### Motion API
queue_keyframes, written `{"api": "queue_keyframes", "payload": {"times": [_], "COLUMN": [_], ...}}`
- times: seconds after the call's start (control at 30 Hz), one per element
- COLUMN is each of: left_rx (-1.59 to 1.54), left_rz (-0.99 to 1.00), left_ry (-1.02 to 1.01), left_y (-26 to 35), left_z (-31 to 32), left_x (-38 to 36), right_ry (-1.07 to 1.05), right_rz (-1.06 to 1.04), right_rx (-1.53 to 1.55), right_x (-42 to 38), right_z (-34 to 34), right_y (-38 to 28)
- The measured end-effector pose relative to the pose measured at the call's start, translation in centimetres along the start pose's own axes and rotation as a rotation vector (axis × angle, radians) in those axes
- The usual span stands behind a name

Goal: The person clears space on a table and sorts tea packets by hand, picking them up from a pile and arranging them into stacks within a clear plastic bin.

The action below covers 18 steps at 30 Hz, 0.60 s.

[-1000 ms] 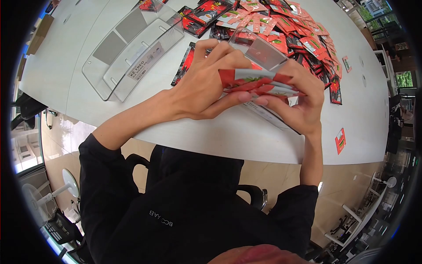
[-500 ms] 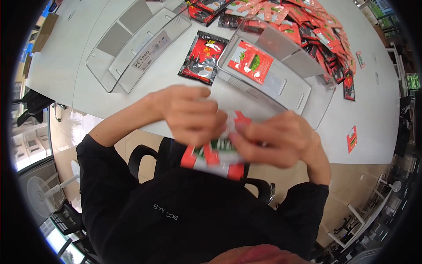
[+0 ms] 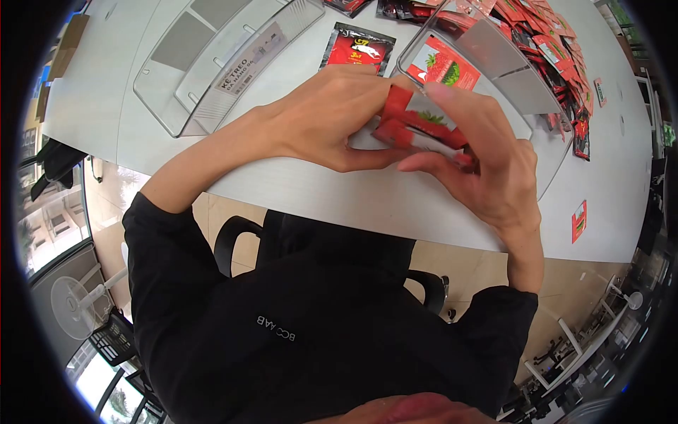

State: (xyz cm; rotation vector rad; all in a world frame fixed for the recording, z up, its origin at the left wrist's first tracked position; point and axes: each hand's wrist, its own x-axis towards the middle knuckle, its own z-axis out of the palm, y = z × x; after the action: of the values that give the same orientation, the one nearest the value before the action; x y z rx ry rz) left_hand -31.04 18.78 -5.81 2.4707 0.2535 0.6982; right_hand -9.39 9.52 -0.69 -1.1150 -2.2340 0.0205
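Observation:
Between my two hands are several red sachets (image 3: 422,128) with a strawberry-leaf print, blurred and partly covered by fingers. My left hand (image 3: 335,120) has its fingers behind their left side and its thumb below. My right hand (image 3: 491,159) curls round their right side, thumb and fingers gripping. Both hands are at the near end of a clear plastic bin (image 3: 526,126), where a flat red strawberry sachet (image 3: 443,63) lies. Just beyond my left hand is a black-and-red coffee sachet (image 3: 359,49), its lower part hidden.
A second clear bin (image 3: 164,99) with a label (image 3: 251,58) stands at the left. A large pile of red and black sachets (image 3: 551,49) covers the far right. A single red sachet (image 3: 579,221) lies near the table's right edge. A chair armrest (image 3: 236,237) is below the table edge.
Both hands have moved up and forward from the table's near edge to the right bin, carrying the red sachets. My view has shifted slightly, so the table's things appear displaced.

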Motion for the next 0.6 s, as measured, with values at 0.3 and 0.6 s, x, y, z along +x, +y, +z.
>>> {"api": "queue_keyframes", "payload": {"times": [0.3,0.6], "left_rx": [-0.025,0.064], "left_rz": [-0.032,0.000], "left_ry": [0.072,0.087], "left_y": [0.3,0.6], "left_z": [0.0,0.3], "left_x": [0.2,0.2], "right_ry": [0.114,-0.014], "right_rz": [-0.164,-0.045], "right_rx": [-0.032,0.145], "right_x": [-0.2,0.1], "right_z": [0.4,-0.7], "right_y": [0.9,-0.2]}}
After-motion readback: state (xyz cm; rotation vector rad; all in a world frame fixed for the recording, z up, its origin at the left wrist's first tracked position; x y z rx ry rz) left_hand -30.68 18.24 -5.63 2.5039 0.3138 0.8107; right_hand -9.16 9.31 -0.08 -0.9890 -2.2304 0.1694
